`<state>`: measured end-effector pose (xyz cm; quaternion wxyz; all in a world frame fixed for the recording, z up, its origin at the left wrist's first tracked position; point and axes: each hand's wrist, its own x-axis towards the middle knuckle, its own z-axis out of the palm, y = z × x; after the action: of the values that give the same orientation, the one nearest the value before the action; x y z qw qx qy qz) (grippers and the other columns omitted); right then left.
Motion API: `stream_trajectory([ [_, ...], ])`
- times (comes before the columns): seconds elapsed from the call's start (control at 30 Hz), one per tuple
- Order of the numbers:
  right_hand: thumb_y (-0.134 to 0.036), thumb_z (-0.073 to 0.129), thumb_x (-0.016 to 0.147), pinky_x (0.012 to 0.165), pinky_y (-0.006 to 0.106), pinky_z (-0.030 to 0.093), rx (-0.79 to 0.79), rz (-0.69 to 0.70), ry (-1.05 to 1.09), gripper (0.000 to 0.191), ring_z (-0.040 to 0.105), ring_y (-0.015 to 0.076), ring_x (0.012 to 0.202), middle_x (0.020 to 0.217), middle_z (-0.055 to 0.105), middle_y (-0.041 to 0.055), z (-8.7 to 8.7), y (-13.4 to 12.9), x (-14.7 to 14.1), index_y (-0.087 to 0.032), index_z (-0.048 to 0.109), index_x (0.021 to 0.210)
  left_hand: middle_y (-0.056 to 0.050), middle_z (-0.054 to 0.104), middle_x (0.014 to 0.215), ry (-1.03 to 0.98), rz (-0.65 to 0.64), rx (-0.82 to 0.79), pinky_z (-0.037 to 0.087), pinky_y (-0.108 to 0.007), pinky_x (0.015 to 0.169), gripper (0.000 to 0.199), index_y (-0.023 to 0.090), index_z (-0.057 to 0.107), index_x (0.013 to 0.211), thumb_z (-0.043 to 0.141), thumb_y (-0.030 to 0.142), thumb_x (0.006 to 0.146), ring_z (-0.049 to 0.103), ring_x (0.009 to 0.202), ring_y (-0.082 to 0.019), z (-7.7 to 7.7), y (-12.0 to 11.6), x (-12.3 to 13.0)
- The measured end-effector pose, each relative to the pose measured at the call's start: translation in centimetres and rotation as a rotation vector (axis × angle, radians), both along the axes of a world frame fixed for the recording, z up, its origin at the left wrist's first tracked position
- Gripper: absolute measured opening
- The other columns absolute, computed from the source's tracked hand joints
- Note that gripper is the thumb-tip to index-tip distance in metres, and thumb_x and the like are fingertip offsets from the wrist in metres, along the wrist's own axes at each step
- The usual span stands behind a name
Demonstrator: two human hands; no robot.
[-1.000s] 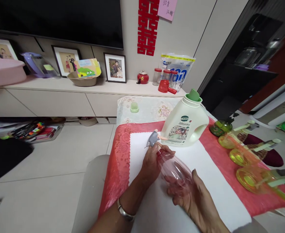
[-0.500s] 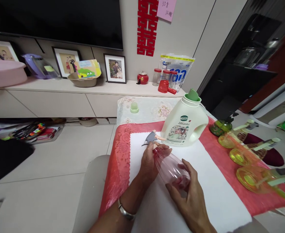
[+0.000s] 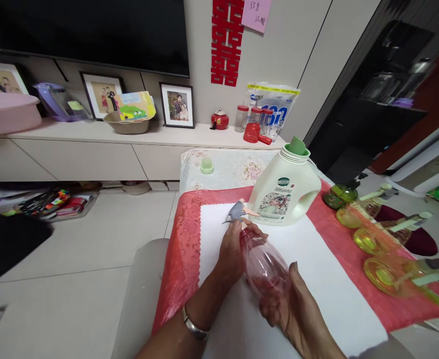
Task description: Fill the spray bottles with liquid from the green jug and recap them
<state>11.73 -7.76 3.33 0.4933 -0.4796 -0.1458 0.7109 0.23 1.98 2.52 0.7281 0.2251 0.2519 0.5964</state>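
Between the hands, the pink bottle point(image 3: 265, 262) is grasped near its neck by the left hand point(image 3: 230, 252), its base cradled by the right hand point(image 3: 302, 319). Steady, light pressure is advised below the spray head point(image 3: 236, 212).

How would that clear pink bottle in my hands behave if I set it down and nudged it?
The pink bottle looks thin-walled and see-through, so it is probably light. Its smooth, glossy side may feel slippery. With its rounded body, it would likely roll if laid flat, though the trigger head might stop it.
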Motion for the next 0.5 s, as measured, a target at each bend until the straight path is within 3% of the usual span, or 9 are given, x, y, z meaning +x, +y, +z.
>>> stream_trajectory([
  [0.07,-0.074,0.057,0.081,0.053,0.038,0.053,0.132,-0.059,-0.348,0.094,0.066,0.0204,0.060,0.120,0.065,0.0163,-0.3,-0.4,-0.5,-0.029,0.021,0.155,-0.003,0.067,0.074,0.035,0.062,0.000,0.056,-0.036,0.074,0.046,0.016,0.061,0.083,0.066,0.062,0.081,0.070,0.072,-0.021,0.1,0.0,0.0],
  [0.13,-0.066,0.066,0.079,0.073,0.046,0.057,0.315,-0.086,-0.804,0.095,0.069,0.0253,0.082,0.140,0.053,0.0161,-0.7,-0.8,-0.9,-0.032,0.022,0.156,-0.002,0.067,0.074,0.061,0.104,-0.026,0.055,-0.036,0.075,0.046,0.016,0.060,0.082,0.065,0.062,0.081,0.071,0.072,-0.021,0.0,0.0,0.0],
  [0.2,-0.057,0.072,0.077,0.090,0.050,0.054,0.479,-0.072,-1.163,0.090,0.063,0.0319,0.108,0.144,0.050,0.0155,-1.0,-1.0,-1.2,-0.027,0.033,0.152,-0.002,0.068,0.074,0.052,0.103,-0.055,0.055,-0.036,0.075,0.046,0.017,0.061,0.083,0.065,0.062,0.081,0.071,0.073,-0.021,-0.1,0.1,0.0],
  [0.27,-0.053,0.073,0.076,0.096,0.051,0.051,0.552,-0.075,-1.303,0.084,0.058,0.0349,0.119,0.138,0.054,0.0160,-0.9,-0.9,-1.1,-0.023,0.041,0.147,-0.002,0.069,0.075,0.002,0.064,-0.074,0.055,-0.036,0.075,0.046,0.017,0.061,0.085,0.066,0.062,0.081,0.071,0.073,-0.021,-0.2,0.3,-0.1],
  [0.37,-0.053,0.075,0.074,0.087,0.045,0.055,0.455,-0.081,-1.093,0.081,0.063,0.0315,0.108,0.128,0.060,0.0142,-0.2,-0.5,-0.4,-0.023,0.045,0.142,-0.005,0.072,0.079,-0.099,-0.017,-0.075,0.054,-0.036,0.080,0.045,0.017,0.063,0.091,0.067,0.060,0.081,0.070,0.079,-0.021,-0.3,0.4,-0.2],
  [0.43,-0.058,0.073,0.075,0.066,0.038,0.057,0.315,-0.021,-0.698,0.081,0.069,0.0268,0.086,0.115,0.068,0.0135,0.3,-0.2,0.2,-0.022,0.045,0.141,-0.006,0.073,0.084,-0.144,-0.069,-0.044,0.053,-0.037,0.085,0.041,0.017,0.063,0.095,0.067,0.056,0.084,0.070,0.085,-0.021,-0.2,0.3,-0.3],
  [0.5,-0.069,0.064,0.078,0.048,0.030,0.050,0.115,0.075,-0.225,0.079,0.065,0.0204,0.062,0.097,0.072,0.0143,0.4,0.1,0.7,-0.017,0.049,0.136,-0.005,0.072,0.086,-0.180,-0.122,0.001,0.053,-0.039,0.088,0.036,0.018,0.064,0.097,0.064,0.053,0.087,0.070,0.088,-0.022,0.0,0.1,-0.4],
])
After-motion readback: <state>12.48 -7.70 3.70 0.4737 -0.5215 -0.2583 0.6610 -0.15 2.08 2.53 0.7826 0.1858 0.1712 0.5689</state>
